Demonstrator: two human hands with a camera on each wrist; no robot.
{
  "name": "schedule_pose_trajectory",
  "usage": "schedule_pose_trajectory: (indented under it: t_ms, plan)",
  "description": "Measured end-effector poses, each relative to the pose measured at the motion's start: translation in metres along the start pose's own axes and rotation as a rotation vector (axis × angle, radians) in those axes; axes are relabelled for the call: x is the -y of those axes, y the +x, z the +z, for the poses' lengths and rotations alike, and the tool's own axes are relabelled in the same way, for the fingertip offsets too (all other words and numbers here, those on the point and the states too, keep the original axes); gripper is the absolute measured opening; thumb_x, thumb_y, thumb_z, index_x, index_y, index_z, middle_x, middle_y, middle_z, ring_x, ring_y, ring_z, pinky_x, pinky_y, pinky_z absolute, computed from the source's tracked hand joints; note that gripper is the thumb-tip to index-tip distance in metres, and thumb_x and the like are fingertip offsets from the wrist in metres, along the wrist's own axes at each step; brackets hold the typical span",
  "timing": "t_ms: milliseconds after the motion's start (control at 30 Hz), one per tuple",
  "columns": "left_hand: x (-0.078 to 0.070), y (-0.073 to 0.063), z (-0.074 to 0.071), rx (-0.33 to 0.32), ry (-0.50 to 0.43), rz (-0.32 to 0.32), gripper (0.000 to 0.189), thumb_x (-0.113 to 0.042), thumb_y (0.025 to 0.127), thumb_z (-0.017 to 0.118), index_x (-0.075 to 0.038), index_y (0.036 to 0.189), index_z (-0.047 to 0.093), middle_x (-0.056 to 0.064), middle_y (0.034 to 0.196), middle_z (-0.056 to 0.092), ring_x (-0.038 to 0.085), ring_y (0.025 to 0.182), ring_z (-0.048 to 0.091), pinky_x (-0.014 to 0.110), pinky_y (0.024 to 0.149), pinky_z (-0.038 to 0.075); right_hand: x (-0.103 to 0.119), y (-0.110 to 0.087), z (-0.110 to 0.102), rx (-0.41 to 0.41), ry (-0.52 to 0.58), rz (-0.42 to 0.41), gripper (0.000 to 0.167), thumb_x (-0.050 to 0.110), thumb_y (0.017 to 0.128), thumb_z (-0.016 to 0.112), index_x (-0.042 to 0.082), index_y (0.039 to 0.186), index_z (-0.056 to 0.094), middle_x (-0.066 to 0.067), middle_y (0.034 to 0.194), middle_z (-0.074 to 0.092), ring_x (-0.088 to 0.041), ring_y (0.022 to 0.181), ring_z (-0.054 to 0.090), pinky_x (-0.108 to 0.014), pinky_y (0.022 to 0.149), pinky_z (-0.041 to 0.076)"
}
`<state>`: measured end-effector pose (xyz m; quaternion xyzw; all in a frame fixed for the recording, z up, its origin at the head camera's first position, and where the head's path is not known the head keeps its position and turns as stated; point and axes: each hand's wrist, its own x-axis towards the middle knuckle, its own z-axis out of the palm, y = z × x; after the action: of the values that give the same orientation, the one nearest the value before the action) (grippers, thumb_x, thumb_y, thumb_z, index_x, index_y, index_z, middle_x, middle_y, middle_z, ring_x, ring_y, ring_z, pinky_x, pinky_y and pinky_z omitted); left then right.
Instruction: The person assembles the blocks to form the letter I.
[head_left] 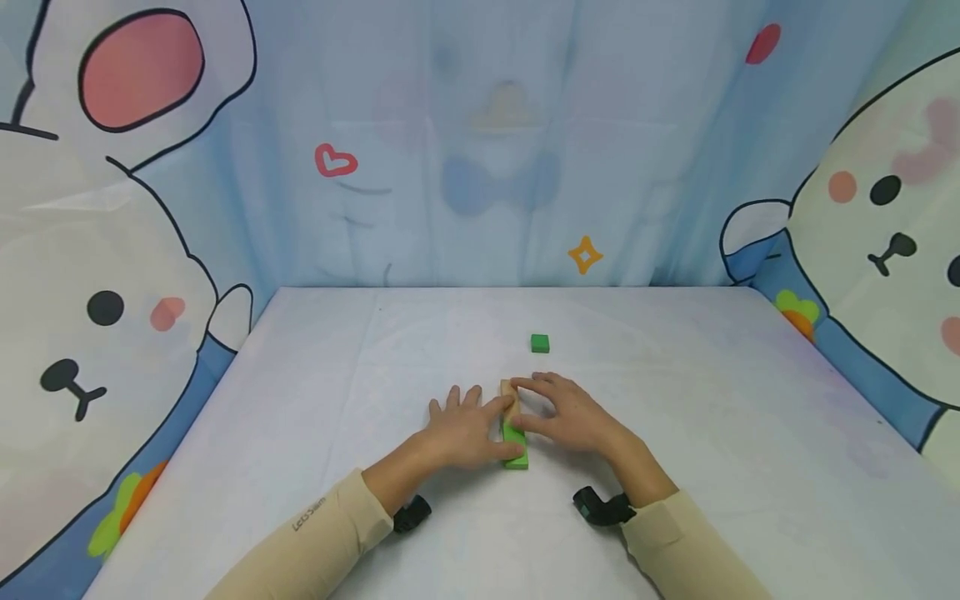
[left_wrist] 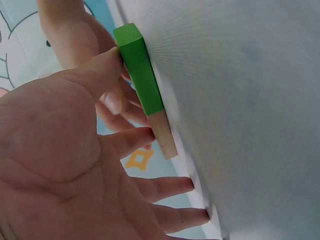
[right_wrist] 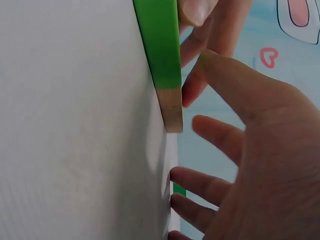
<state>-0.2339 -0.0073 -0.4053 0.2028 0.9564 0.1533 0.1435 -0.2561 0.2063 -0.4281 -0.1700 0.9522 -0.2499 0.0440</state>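
Backdrop (head_left: pixel 645 108), blue printed cloth, hangs at 12 o'clock behind the white tabletop (head_left: pixel 360 367). Left hand (head_left: pixel 465 433) is at 9 o'clock and right hand (head_left: pixel 576 414) at 3 o'clock, each grip spread. Green block (head_left: pixel 514 438) lies near the tabletop's centre between them, left thumb against it. Wood block (head_left: pixel 507 389) meets it end to end toward 12 o'clock, left index finger touching; whether right fingertips touch either is unclear. Green square (head_left: pixel 540 343) lies apart at about 1 o'clock.

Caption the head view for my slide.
Left hand and right hand meet at a green block and a wooden block in line; another green block lies beyond.
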Motion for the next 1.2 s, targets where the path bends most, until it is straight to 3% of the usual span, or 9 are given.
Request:
schedule_pose_trajectory:
  t_ms: [200,500,933,1200]
  plan:
    - [0.001,0.001,0.000,-0.003,0.007,-0.009,0.079,-0.069,0.093,0.061,-0.035,0.160,0.038,0.017,0.167,0.032,0.050,0.155,0.022,0.073,0.117,0.023,-0.008,0.007,-0.004,-0.148,0.059,-0.013,0.046,0.030,0.100,0.069,0.011,0.142,0.062,-0.018,0.147,0.058,-0.042,0.141,0.050,-0.062,0.114,0.039]
    - [-0.002,0.001,0.000,-0.012,0.025,-0.008,0.079,-0.069,0.093,0.062,-0.034,0.160,0.040,0.016,0.166,0.034,0.049,0.154,0.024,0.072,0.117,0.025,-0.024,0.016,-0.012,-0.308,0.106,0.045,0.038,0.019,0.100,0.067,0.005,0.135,0.066,-0.023,0.141,0.060,-0.045,0.137,0.051,-0.062,0.113,0.040]
    - [-0.001,0.001,0.001,-0.019,0.042,-0.003,0.079,-0.070,0.092,0.062,-0.034,0.160,0.040,0.016,0.165,0.036,0.049,0.154,0.025,0.072,0.117,0.025,-0.032,0.033,-0.015,-0.330,0.075,0.091,0.052,0.021,0.098,0.070,0.005,0.145,0.056,-0.028,0.152,0.043,-0.049,0.142,0.042,-0.065,0.115,0.035]
    - [0.001,0.005,0.004,-0.014,0.040,-0.005,0.079,-0.070,0.092,0.061,-0.035,0.160,0.039,0.016,0.166,0.034,0.049,0.155,0.024,0.072,0.117,0.024,-0.036,0.045,-0.021,-0.274,0.071,0.172,0.057,0.026,0.100,0.068,0.009,0.151,0.050,-0.027,0.159,0.036,-0.048,0.147,0.035,-0.065,0.118,0.031]
